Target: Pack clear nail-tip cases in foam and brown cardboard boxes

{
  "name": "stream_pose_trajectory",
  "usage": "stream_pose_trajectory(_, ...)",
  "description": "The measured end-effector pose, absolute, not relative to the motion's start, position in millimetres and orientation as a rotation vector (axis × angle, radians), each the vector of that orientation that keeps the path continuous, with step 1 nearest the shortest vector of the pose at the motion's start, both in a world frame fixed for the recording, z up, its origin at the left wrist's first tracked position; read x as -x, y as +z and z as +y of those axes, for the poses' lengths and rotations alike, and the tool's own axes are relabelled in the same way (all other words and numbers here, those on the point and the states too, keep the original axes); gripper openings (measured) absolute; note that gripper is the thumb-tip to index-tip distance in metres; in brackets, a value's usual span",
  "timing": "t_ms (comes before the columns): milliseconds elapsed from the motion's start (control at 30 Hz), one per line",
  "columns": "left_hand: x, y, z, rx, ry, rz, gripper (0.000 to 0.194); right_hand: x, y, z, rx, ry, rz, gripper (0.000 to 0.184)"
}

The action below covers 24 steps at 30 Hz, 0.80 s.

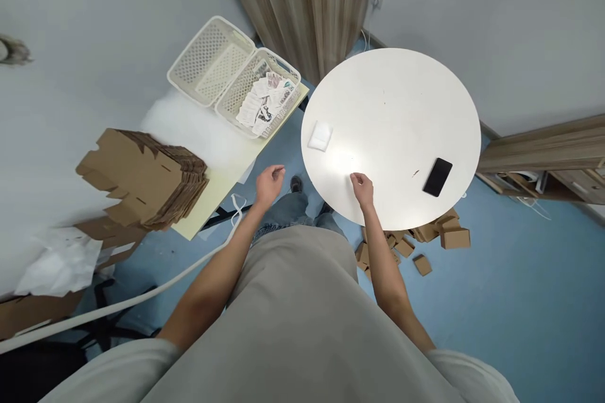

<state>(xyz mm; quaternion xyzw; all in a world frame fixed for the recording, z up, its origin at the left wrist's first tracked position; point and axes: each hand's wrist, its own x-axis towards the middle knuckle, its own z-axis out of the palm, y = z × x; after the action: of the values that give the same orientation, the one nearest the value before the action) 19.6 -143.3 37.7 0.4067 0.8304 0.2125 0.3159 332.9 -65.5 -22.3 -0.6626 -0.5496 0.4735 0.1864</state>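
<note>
My right hand [363, 189] rests on the near part of a round white table [392, 101], fingers curled loosely with nothing visible in them. My left hand [269, 182] hangs in the air left of the table, above the blue floor, fingers bent and apart, holding nothing. A small white square packet [320, 136] lies at the table's left edge. A black phone [437, 177] lies on the table to the right of my right hand.
A stack of flat cardboard box blanks [146, 179] sits on a pale yellow surface [222, 186] at left. Two cream perforated baskets [208, 56] stand behind, one holding printed packets [265, 104]. Small folded cardboard boxes [439, 239] litter the floor under the table. A white strap [142, 299] crosses at lower left.
</note>
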Motion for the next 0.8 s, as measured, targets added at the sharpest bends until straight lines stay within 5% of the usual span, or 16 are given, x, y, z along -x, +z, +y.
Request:
stream_pose_trajectory(400,-8.0,34.0,-183.2,-0.961,0.679,2.265,0.032,-451.0,-8.2,-15.1,2.153,0.925,-1.516,0.048)
stream_pose_trajectory(800,103.4,23.6,-207.9,-0.815,0.780,2.437,0.033,-215.4,4.9,-27.4,1.581,1.202,-2.122,0.039)
